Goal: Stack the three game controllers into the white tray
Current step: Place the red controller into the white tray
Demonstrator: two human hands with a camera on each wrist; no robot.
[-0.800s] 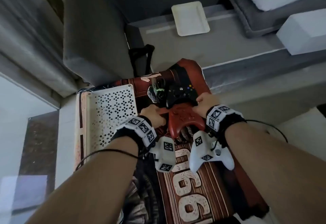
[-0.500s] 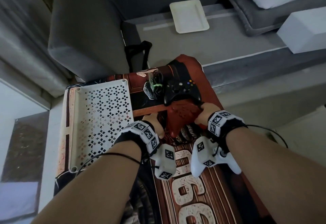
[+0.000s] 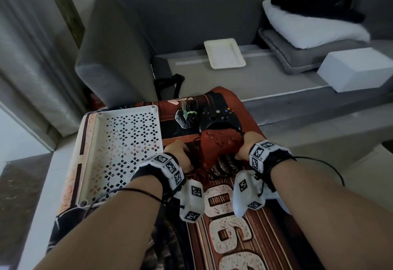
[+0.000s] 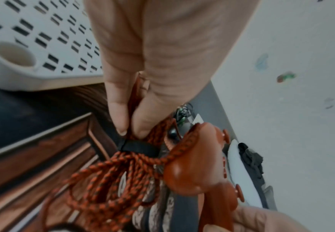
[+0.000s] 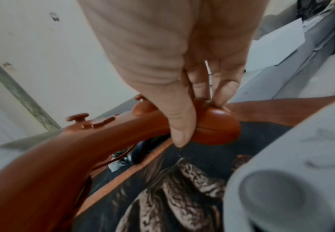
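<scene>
Step in hand: lift of the red controller, judged from both hands gripping it; no controller lies in the white tray yet.

Right hand: curled round the right grip of the red controller; the right wrist view shows the thumb pressed on the near face of the grip, with the fingers over its far side.

Left hand: thumb and forefinger pinch the bundled red cable just above its black tie; the bundle hangs beside the controller's left grip.

Red controller position: tilted, left grip low, right grip high, just in front of the black controller. Whether it touches the printed mat cannot be told.

Key relation: the white tray lies to the left of both hands, just beside the left hand. Its long axis runs away from the person; the controller's long axis runs left to right, across it.

Next move, judged: carry leftward over the tray's near wall, the left hand leading with the cable.

Risk, judged: loose cable loops may snag on the tray rim or corner post.

Remaining: the black controller with its black cable bundle, and the white controller under the right wrist.
</scene>
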